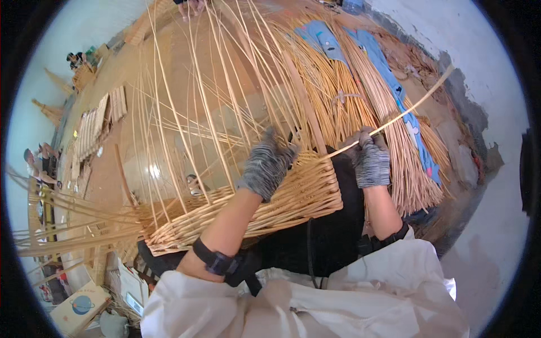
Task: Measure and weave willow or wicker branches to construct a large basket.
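A partly woven wicker basket (304, 188) rests across my lap, with long upright rods standing up from its rim. My left hand (266, 166), in a grey knitted glove, is at the rim among the uprights. Its fingers look apart and slightly blurred, and I see nothing held in them. My right hand (372, 160), in a matching glove, is closed round a pale wicker rod (420, 104). This rod slants from the basket's right corner, through the hand, to the upper right.
Bundles of long rods (406, 174) lie on the floor at the right, with blue patterned cloth (324, 39) over part of them. Loose rods (73, 231) jut out leftward from the basket. A cardboard box (81, 310) is at lower left. Other people (42, 163) sit farther off.
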Available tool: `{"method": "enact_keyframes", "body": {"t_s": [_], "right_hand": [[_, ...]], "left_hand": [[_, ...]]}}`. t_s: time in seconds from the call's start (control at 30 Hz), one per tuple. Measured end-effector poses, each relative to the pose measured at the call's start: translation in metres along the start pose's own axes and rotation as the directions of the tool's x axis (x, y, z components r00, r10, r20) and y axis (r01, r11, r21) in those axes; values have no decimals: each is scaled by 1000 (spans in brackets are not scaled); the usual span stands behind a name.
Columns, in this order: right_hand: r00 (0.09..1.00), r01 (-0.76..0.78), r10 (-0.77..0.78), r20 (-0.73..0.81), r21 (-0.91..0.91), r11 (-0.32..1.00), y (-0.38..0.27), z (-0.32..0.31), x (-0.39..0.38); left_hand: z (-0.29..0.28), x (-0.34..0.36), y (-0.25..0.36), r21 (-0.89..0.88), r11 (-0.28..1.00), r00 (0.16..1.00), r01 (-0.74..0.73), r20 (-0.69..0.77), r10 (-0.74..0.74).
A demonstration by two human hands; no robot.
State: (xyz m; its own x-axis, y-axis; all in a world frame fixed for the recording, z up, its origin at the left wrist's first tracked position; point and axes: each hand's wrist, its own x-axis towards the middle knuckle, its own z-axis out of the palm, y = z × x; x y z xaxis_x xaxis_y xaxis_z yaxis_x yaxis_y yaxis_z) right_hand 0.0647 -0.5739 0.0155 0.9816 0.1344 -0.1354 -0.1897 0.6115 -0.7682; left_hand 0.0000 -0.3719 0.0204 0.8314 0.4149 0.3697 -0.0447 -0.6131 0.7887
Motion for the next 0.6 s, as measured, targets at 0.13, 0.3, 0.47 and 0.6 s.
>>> {"method": "enact_keyframes", "body": {"t_s": [0.13, 0.3, 0.47, 0.6], "right_hand": [[982, 9, 14, 190, -116, 993, -14, -12, 23], [694, 688, 171, 699, -715, 126, -11, 100, 77], [768, 640, -210, 605, -714, 284, 7, 63, 78], [984, -164, 152, 94, 139, 977, 19, -96, 67]], "left_hand": [[-6, -5, 32, 168, 967, 770, 192, 585, -255], [4, -12, 27, 165, 889, 713, 427, 544, -443], [10, -4, 9, 217, 924, 728, 315, 569, -382], [4, -5, 24, 162, 932, 751, 324, 555, -357]]}}
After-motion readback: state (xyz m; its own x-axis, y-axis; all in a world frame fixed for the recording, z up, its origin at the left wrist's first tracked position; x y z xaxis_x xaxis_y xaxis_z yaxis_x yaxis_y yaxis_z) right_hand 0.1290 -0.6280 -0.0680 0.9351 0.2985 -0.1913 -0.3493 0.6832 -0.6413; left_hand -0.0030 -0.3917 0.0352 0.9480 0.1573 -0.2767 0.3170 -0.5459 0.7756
